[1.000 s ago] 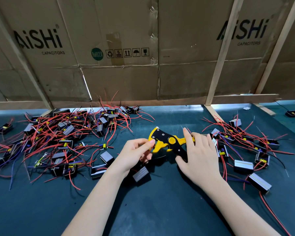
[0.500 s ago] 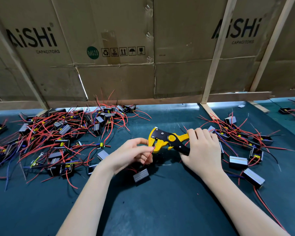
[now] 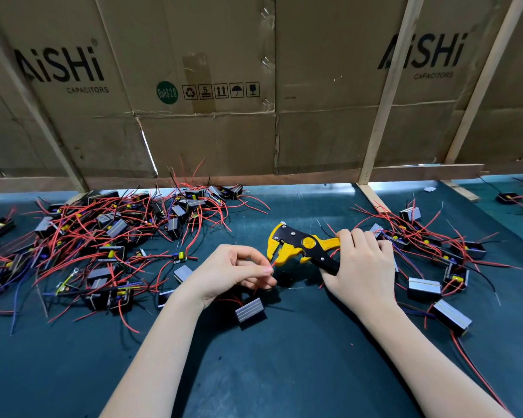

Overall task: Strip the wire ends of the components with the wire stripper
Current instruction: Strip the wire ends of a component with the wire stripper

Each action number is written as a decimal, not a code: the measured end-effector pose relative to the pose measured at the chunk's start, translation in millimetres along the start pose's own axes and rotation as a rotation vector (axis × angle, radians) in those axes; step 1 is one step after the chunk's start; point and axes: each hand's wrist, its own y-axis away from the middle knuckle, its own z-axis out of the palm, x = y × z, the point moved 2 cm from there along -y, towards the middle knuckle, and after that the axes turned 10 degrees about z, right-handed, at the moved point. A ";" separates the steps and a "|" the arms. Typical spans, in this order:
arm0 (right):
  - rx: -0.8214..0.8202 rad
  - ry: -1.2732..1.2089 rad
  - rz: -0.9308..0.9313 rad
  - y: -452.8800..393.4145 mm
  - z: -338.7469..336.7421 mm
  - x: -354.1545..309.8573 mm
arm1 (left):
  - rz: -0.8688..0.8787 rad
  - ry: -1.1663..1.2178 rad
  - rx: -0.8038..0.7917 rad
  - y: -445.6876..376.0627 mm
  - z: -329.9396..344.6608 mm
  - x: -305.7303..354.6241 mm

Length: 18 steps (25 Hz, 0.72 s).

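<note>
My right hand (image 3: 361,267) grips the handles of the yellow and black wire stripper (image 3: 296,247), whose jaws point left and stand apart. My left hand (image 3: 233,271) pinches a thin red wire (image 3: 273,263) between thumb and fingertip, its end right at the stripper's jaws. That wire runs down under my left hand to a small grey ribbed component (image 3: 250,309) lying on the green mat just below my fingers.
A big tangle of components with red, black and blue wires (image 3: 97,236) covers the mat's left side. A smaller pile (image 3: 429,257) lies to the right of my right hand. Cardboard sheets (image 3: 212,86) and wooden slats (image 3: 387,95) wall off the back.
My right hand closed round the stripper handles, having lain flatter on them. My left hand took the red wire and brought its end to the jaws. The camera tilted slightly.
</note>
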 end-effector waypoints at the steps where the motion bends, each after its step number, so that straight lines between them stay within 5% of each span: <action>1: 0.005 0.002 0.000 0.3 0.2 0.4 | 0.006 -0.001 0.010 -0.3 0.2 0.3; 18: 0.029 -0.010 -0.021 -1.2 -0.7 -0.8 | -0.054 -0.004 0.054 -1.3 3.5 0.0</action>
